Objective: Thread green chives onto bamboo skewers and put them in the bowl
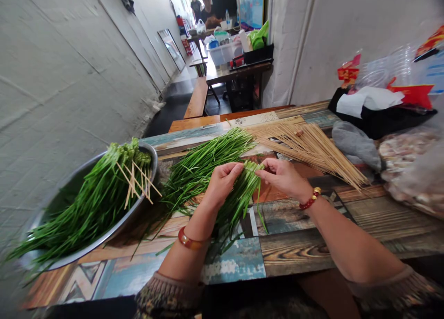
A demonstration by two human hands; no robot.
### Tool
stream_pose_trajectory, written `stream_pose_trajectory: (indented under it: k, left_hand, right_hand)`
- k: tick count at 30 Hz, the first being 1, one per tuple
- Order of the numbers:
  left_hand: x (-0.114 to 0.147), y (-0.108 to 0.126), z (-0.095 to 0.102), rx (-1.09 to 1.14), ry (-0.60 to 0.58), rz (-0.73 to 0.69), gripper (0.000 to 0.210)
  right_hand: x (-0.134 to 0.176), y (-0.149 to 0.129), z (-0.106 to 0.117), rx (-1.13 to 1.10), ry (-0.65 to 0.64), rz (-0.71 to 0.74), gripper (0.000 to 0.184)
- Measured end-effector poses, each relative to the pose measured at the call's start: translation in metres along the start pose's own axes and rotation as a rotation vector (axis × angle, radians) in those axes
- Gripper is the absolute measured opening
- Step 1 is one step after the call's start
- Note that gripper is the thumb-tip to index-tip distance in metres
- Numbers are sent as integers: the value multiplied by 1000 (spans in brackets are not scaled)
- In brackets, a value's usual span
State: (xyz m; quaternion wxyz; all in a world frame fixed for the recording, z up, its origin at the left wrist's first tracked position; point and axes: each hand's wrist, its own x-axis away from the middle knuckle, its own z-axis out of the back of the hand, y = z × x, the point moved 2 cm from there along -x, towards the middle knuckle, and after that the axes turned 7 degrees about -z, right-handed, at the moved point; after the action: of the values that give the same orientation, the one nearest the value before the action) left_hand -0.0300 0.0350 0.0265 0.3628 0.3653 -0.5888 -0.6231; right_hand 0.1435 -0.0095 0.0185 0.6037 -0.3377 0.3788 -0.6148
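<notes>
A bunch of garlic chives (243,194) lies at the middle of the table, its pale cut ends up and its leaves toward me. My left hand (222,182) pinches the left side of that bunch near the cut ends. At the right side, my right hand (282,176) has thumb and fingertips closed on the stems; whether a skewer is in the grip I cannot make out. Just beyond lies a loose pile of garlic chives (211,159). Many bamboo skewers (315,150) are spread out beyond my right hand.
At left, a metal basin (154,159) holds chives with skewers (133,184) through their ends. A clear bag of pale pieces (412,166), a grey plastic bag (357,143) and a black tray (378,117) stand right. Behind are a bench (197,96), another table and two people.
</notes>
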Motion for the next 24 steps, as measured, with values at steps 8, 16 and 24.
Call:
stream_pose_trajectory:
  k: [8,16,24]
  left_hand:
    - [-1,4,1,-11,38,-3,35]
    - [0,-1,-3,-17,-48,15,35]
    - [0,-3,-6,-26,-64,15,35]
  right_hand:
    - [-3,4,6,-50,-80,21,23]
    - [1,-4,2,-22,16,43,22]
    - [3,-9,2,15,39,109,17]
